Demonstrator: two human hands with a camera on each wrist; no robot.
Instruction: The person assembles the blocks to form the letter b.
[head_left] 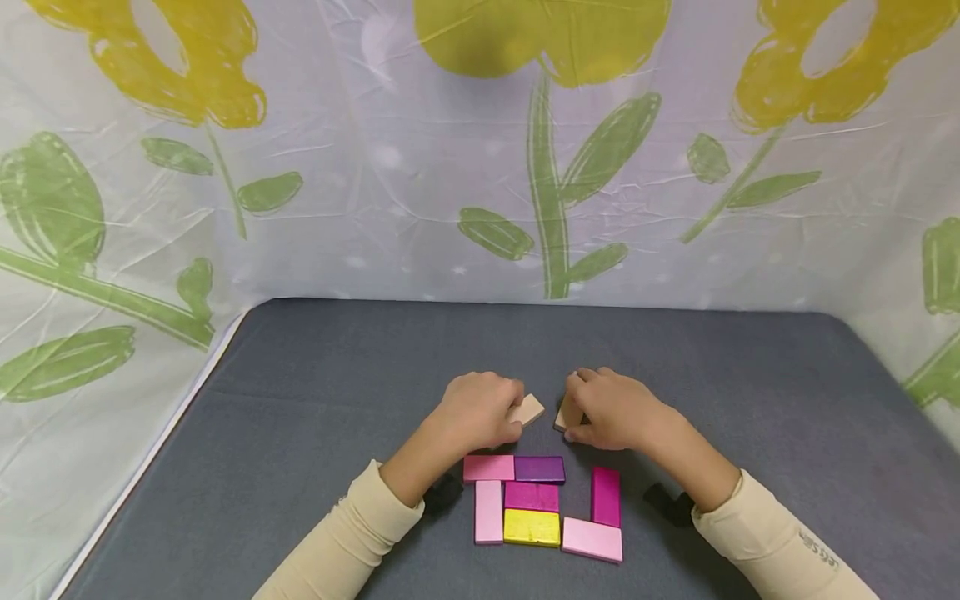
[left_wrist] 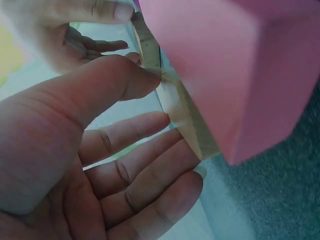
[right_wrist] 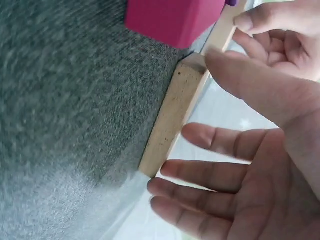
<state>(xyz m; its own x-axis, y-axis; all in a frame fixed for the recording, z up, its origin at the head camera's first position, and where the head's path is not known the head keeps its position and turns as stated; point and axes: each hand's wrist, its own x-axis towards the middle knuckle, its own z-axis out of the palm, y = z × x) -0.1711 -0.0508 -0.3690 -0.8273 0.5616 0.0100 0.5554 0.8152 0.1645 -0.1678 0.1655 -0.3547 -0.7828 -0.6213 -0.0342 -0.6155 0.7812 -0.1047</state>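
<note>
My left hand [head_left: 480, 408] pinches a plain wooden block [head_left: 528, 409] beyond the coloured blocks in the head view. To its right, my right hand [head_left: 618, 410] holds a second plain wooden block [head_left: 567, 414] that lies slanted. In the left wrist view, the thumb and fingertips meet the left wooden block [left_wrist: 182, 115] from either side, and part of it is hidden behind a pink block [left_wrist: 215, 55]. The right wrist view shows the right wooden block [right_wrist: 172, 112] on the cloth, thumb at its near end and fingertips along its side.
Nearer me lie a pink block [head_left: 489, 468] and a purple block [head_left: 539, 470] in a row, above a light pink block [head_left: 488, 512], a magenta block [head_left: 532, 497] and a yellow block [head_left: 532, 527]. Another magenta block [head_left: 606, 497] and light pink block [head_left: 592, 540] form a corner.
</note>
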